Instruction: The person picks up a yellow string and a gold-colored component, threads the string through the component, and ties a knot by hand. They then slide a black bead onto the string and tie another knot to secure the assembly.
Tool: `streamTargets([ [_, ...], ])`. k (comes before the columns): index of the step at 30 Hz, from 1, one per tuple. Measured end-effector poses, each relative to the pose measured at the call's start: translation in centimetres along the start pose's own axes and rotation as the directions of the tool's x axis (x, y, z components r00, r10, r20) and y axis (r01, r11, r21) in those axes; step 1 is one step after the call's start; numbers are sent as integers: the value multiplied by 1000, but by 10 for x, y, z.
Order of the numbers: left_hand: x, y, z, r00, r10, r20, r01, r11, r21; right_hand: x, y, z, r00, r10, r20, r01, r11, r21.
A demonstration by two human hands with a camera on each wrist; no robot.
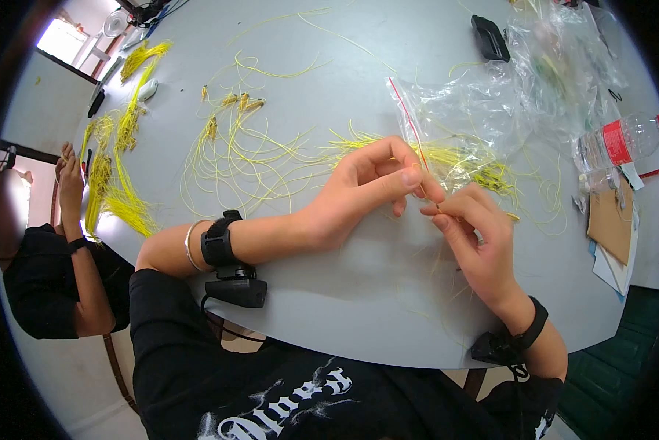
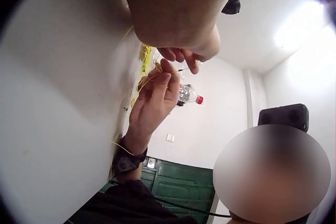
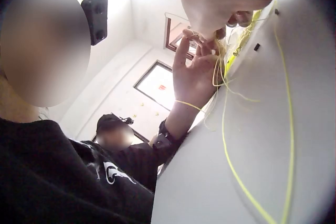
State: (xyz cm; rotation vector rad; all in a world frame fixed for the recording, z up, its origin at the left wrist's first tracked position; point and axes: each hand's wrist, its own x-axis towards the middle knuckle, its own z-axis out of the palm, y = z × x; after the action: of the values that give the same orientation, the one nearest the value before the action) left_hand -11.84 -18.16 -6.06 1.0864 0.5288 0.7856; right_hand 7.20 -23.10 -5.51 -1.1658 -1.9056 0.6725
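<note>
Over the grey table both hands meet fingertip to fingertip. My left hand pinches a thin strand between thumb and forefinger; a short dark piece shows on it in the left wrist view. My right hand pinches the end of a thin yellow cord, which trails down to the table in the right wrist view. Fingers hide the spot where the strand and cord come together. Just beyond the hands lies a bundle of yellow cords, partly under a clear zip bag.
Loose yellow cords with brownish ends spread left of centre. More yellow bundles lie at the left edge, near another person. To the right are a plastic bottle, brown cardboard and a black case.
</note>
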Motion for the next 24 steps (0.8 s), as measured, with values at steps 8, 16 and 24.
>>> streamTargets([
  [8,-1,-1,0,999,-4,-54,-1,997,-82,-1,-9,0,955,292,42,-295,935,199],
  [16,-1,-2,-1,998,65,-15,-65,997,32,-2,-8,-3,956,291,31,-286,904,317],
  [24,-2,-3,5,993,93,73,-108,963,247,-3,-6,-2,960,281,-2,-263,899,350],
])
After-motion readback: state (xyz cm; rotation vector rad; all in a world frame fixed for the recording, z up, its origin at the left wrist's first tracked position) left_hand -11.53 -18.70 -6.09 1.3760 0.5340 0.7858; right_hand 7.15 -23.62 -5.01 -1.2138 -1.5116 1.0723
